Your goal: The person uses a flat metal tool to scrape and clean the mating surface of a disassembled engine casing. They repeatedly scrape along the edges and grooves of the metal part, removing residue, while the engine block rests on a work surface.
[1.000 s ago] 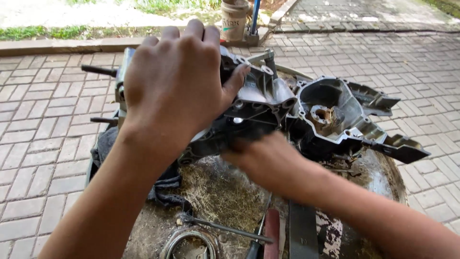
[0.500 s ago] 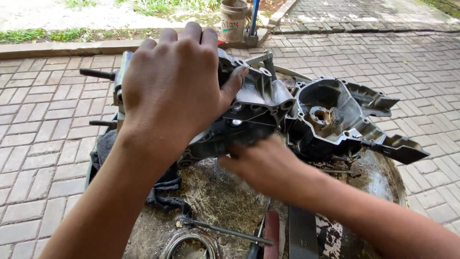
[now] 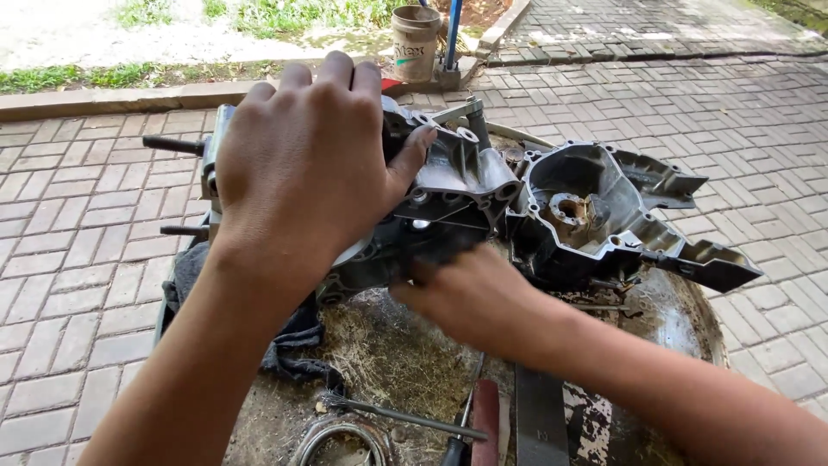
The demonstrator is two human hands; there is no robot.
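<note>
A grey metal engine crankcase (image 3: 595, 207) lies on a dirty round drum top (image 3: 690, 319), its open cavity facing up at the right. My left hand (image 3: 310, 164) is spread flat over the case's left half, thumb hooked on a casting lug, pressing it down. My right hand (image 3: 474, 293) reaches under the case's near side, fingers curled against its dark lower edge; what the fingers hold is hidden. Two threaded studs (image 3: 172, 145) stick out from the case to the left.
A dark rag (image 3: 293, 345) hangs under the case at the left. A thin rod (image 3: 405, 417), a coiled cable (image 3: 336, 440) and a red-handled tool (image 3: 483, 423) lie near me on the drum. A bucket (image 3: 416, 39) stands far off on the brick paving.
My right hand has shifted slightly left and up under the case's near edge. The left hand stays pressed on the case, which has barely moved.
</note>
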